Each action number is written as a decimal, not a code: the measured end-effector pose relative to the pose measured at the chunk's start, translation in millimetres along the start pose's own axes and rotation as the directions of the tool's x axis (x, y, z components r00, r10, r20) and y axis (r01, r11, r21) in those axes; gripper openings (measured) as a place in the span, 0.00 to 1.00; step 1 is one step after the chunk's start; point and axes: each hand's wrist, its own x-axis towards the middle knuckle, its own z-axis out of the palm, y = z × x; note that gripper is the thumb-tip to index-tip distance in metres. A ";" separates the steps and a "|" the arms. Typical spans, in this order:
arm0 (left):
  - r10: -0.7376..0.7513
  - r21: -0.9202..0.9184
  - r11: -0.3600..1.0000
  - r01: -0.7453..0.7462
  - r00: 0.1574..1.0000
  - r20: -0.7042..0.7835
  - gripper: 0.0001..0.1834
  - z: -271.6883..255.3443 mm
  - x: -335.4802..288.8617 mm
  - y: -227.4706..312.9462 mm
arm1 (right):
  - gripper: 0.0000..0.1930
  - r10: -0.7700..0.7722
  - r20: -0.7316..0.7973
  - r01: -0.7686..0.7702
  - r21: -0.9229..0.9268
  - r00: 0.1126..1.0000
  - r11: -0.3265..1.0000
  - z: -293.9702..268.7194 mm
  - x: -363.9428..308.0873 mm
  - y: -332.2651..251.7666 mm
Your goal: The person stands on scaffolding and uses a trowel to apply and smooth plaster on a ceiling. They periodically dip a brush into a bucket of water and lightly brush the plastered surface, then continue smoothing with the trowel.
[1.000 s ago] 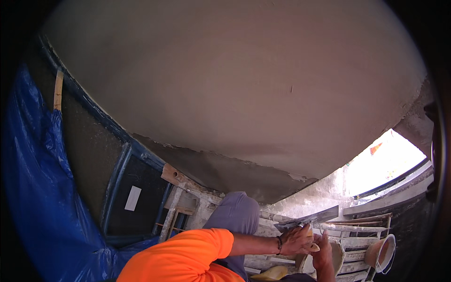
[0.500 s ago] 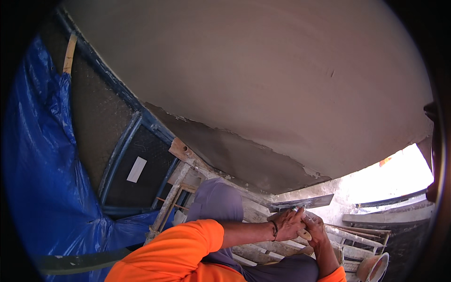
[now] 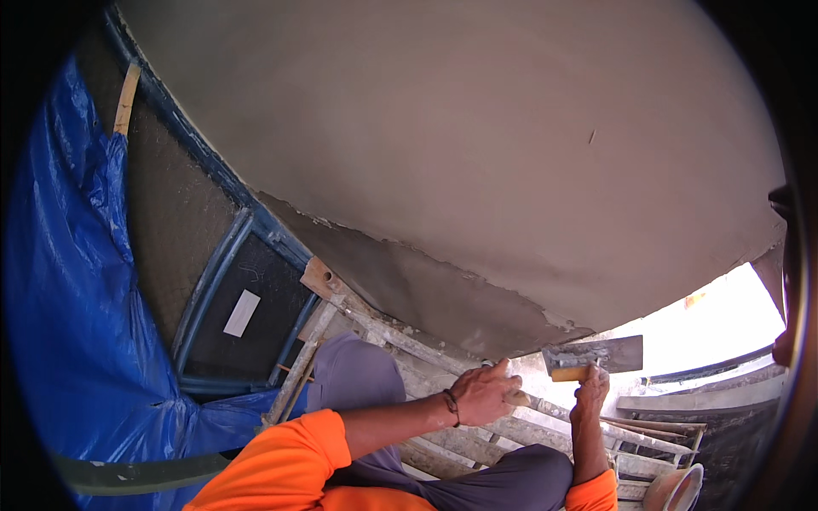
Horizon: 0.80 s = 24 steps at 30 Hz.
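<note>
My right hand is closed round the wooden handle of a plastering trowel, held up near the lower edge of the wall. Grey smears show on its flat rectangular blade. To its left, my left hand is closed on a wooden-handled tool; only the rounded handle end shows clearly, and its working end is hidden. The two hands are apart. Beyond them, a large grey plastered wall fills the view, with a ragged edge above a darker, lower strip.
Below my hands lies a plaster-stained slatted wooden platform, with a bucket at its lower right. A blue-framed dark window and a blue tarp stand at left. A wooden post meets the wall's lower edge.
My hands have separated. The right hand has lifted the trowel up and to the right, turning its blade into fuller view; the left hand has shifted left, still holding the wooden-handled tool.
</note>
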 end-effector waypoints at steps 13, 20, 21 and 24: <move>0.654 0.546 0.735 -0.403 0.633 -0.414 0.03 -313.4 63.4 65.9 | 0.12 0.107 0.177 -0.139 0.183 0.978 0.973 0.4 0.9 7.7; 0.388 0.097 0.919 -0.383 0.829 -0.402 0.06 -357.4 31.3 66.0 | 0.13 0.094 0.313 -0.112 0.041 0.945 0.993 0.8 -12.1 -9.5; 0.232 -0.143 0.946 -0.291 0.916 -0.328 0.06 -337.7 25.0 49.9 | 0.13 0.112 0.331 -0.133 0.044 0.937 0.990 1.6 -12.2 -10.3; -0.115 -0.349 0.931 0.108 0.993 0.001 0.07 -268.6 21.0 0.5 | 0.13 0.155 0.394 -0.178 0.022 0.906 0.984 3.6 -11.3 -9.2</move>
